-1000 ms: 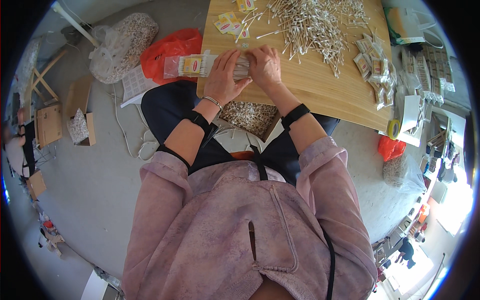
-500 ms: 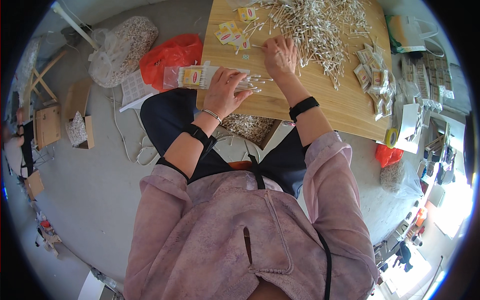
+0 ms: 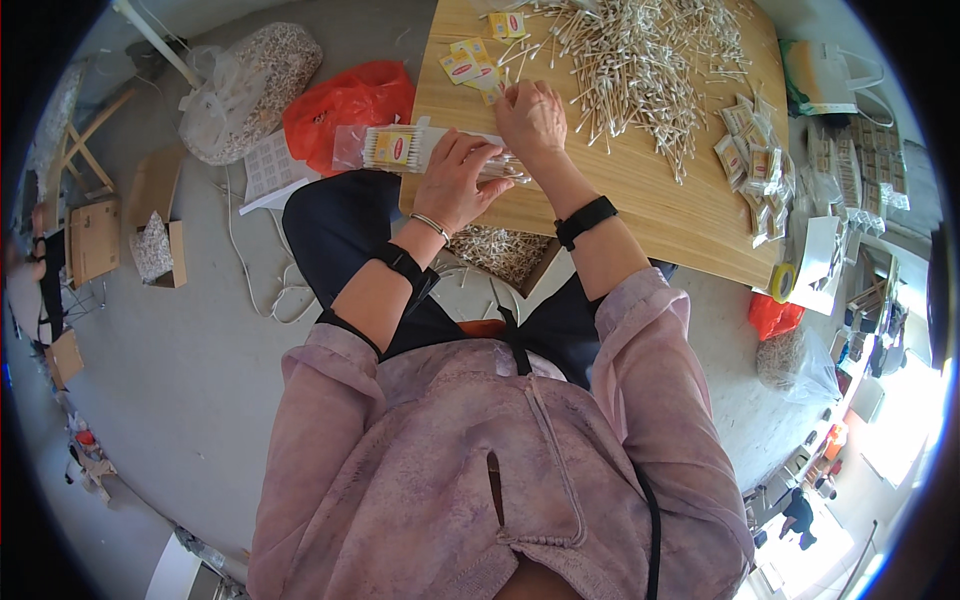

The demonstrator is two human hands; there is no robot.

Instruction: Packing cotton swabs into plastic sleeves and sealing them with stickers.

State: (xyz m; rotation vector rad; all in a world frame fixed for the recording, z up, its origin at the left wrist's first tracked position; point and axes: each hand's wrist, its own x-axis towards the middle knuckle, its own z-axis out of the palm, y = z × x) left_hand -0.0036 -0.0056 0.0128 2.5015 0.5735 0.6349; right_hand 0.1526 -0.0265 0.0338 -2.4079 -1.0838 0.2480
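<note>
Near the table's front-left edge, my left hand (image 3: 457, 183) curls its fingers over a bunch of loose cotton swabs (image 3: 517, 171), whose tips stick out on the right. Just left of that hand lies a clear packet of cotton swabs (image 3: 377, 147) with a yellow label. My right hand (image 3: 534, 117) is bent above the table beside the bunch, fingertips closed together; what they pinch is hidden. Several yellow printed cards (image 3: 466, 64) lie beyond and left of the right hand. A large heap of loose swabs (image 3: 630, 75) spreads to its right.
Finished-looking small packets (image 3: 752, 160) are piled on the right of the wooden table (image 3: 620, 215), with yellow tape (image 3: 783, 280) at its corner. An open box of swabs (image 3: 500, 250) sits below the front edge. A red bag (image 3: 340, 112) and a clear sack (image 3: 255, 90) stand left.
My right hand has moved left and slightly down, closer to the bunch of swabs. The swab that showed at its fingertips no longer shows clearly. My left hand stays nearly in place.
</note>
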